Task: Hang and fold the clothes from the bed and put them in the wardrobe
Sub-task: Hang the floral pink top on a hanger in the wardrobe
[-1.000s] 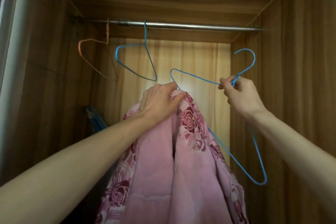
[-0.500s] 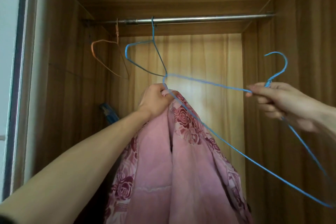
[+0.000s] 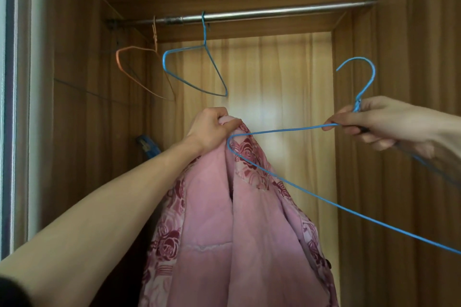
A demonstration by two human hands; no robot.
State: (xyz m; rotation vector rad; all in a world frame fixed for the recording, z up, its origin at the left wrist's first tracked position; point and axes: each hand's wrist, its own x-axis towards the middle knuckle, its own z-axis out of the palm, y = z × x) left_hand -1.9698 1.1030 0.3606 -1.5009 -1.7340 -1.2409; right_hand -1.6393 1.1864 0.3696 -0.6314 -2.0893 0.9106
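Note:
A pink garment (image 3: 244,232) with a dark red rose pattern hangs in front of the open wardrobe. My left hand (image 3: 212,128) grips it by its top edge and holds it up. My right hand (image 3: 374,122) pinches a blue wire hanger (image 3: 279,129) at the neck just under its hook. The hanger lies tilted, and its left corner touches the top of the garment beside my left hand. Its lower wire runs down to the right edge of the view.
A metal rail (image 3: 262,13) crosses the top of the wooden wardrobe. On it hang a second blue wire hanger (image 3: 197,70) and an orange wire hanger (image 3: 142,72), both at the left. A blue object (image 3: 147,148) sits low at the wardrobe's left wall.
My right hand has drawn the blue hanger to the right and tilted it flatter. The hanger's left corner now sits lower, against the top of the garment. My left hand keeps its grip.

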